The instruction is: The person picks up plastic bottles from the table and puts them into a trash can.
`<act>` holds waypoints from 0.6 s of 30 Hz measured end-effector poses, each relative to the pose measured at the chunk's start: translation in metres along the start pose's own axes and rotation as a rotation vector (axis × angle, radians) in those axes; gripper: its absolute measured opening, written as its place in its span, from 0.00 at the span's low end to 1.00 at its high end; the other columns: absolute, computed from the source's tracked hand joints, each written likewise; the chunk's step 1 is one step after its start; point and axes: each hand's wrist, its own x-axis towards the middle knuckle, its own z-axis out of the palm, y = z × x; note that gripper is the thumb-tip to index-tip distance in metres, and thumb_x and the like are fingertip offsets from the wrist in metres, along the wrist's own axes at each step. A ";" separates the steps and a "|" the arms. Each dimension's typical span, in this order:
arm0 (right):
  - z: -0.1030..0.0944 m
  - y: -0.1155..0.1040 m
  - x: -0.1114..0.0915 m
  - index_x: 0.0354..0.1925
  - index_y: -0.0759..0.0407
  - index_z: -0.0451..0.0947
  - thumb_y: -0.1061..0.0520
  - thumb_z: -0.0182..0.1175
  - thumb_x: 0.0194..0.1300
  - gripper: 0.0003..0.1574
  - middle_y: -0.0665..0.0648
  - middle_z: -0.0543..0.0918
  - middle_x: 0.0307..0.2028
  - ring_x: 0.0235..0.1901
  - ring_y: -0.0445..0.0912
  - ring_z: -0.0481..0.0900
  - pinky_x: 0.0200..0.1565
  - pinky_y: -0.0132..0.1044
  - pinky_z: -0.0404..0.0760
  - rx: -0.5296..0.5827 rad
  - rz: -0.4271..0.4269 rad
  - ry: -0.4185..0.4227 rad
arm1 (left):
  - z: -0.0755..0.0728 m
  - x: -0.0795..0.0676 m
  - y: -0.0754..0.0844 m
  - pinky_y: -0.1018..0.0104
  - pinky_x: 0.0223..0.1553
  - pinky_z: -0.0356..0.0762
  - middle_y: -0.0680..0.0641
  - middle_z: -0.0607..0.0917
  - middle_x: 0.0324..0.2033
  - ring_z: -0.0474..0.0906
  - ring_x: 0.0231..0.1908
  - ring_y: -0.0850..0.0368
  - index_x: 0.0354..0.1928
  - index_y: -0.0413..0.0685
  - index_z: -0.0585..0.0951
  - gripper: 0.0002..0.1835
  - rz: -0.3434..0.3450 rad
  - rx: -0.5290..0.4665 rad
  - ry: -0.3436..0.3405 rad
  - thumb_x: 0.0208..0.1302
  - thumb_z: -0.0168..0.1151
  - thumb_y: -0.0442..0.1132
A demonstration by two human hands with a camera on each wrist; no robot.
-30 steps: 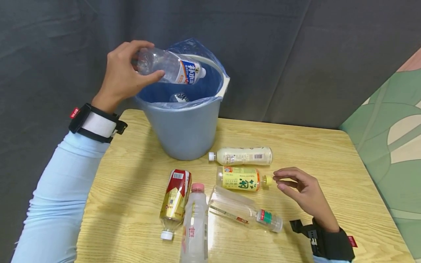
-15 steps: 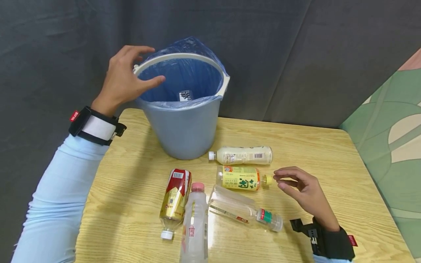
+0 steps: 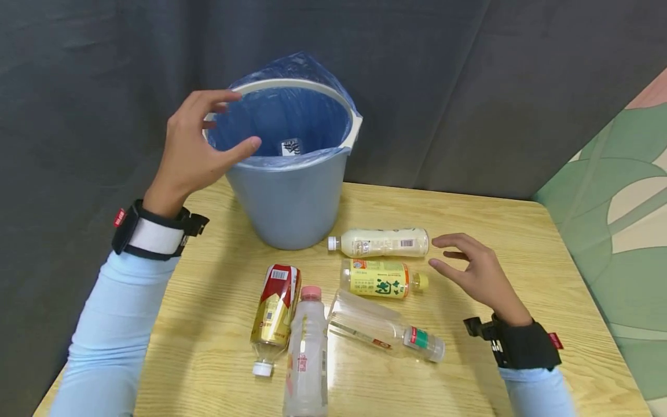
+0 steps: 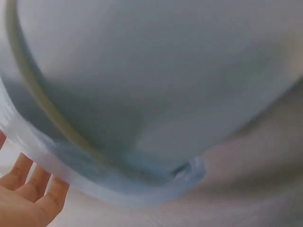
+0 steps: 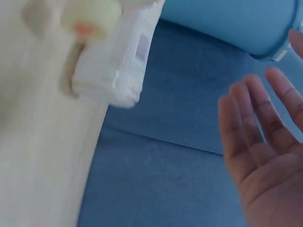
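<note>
My left hand [image 3: 195, 142], thumb and fingers spread and holding nothing, is at the left rim of a grey-blue bucket [image 3: 292, 202] lined with a blue plastic bag [image 3: 307, 104]. Down inside the bucket a bottle with a black-and-white label [image 3: 290, 147] shows in part. On the right, my right hand [image 3: 482, 272] hovers with loosely bent, parted fingers and nothing between them. Closest to it are the base of a cream-labelled bottle [image 3: 385, 242] and the yellow cap of a yellow-labelled bottle [image 3: 383, 279], both lying on their sides.
A clear bottle with a green-and-red neck label [image 3: 375, 321], a pink-capped bottle [image 3: 307, 353] and a red-and-gold bottle [image 3: 276, 307] lie on the wooden table [image 3: 500, 231]. Behind the bucket hangs a dark curtain [image 3: 417, 87]. A patterned green surface [image 3: 615, 220] borders the right side.
The clear bottle with the blue-and-orange label has left my left hand at the bucket. That hand has since dropped slightly. My right hand has risen from the yellow cap toward the cream-labelled bottle.
</note>
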 end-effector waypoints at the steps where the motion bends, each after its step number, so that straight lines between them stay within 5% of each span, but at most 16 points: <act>1: -0.001 0.002 0.006 0.50 0.60 0.80 0.65 0.70 0.56 0.21 0.58 0.82 0.49 0.51 0.36 0.78 0.48 0.24 0.80 -0.042 -0.016 -0.007 | 0.002 -0.007 0.000 0.47 0.52 0.75 0.41 0.79 0.57 0.75 0.56 0.47 0.60 0.45 0.78 0.33 0.013 -0.022 0.012 0.49 0.73 0.44; 7: 0.000 0.016 0.039 0.51 0.63 0.78 0.58 0.70 0.58 0.23 0.64 0.80 0.51 0.52 0.60 0.78 0.50 0.57 0.79 -0.202 -0.041 -0.120 | 0.017 -0.045 0.004 0.66 0.51 0.70 0.42 0.82 0.55 0.76 0.56 0.51 0.56 0.43 0.81 0.33 0.086 -0.149 0.130 0.50 0.73 0.55; 11: 0.006 0.027 0.050 0.54 0.65 0.76 0.54 0.69 0.60 0.27 0.68 0.77 0.55 0.57 0.65 0.74 0.55 0.61 0.75 -0.236 -0.012 -0.220 | 0.025 -0.067 0.009 0.66 0.59 0.68 0.39 0.81 0.55 0.75 0.59 0.51 0.53 0.39 0.81 0.40 0.131 -0.195 0.195 0.53 0.65 0.68; 18: 0.020 0.043 0.054 0.58 0.67 0.74 0.54 0.71 0.58 0.33 0.70 0.74 0.59 0.60 0.67 0.71 0.59 0.62 0.72 -0.253 -0.020 -0.312 | 0.040 -0.104 0.014 0.64 0.64 0.68 0.36 0.80 0.55 0.73 0.61 0.55 0.51 0.32 0.80 0.39 0.118 -0.289 0.219 0.56 0.65 0.65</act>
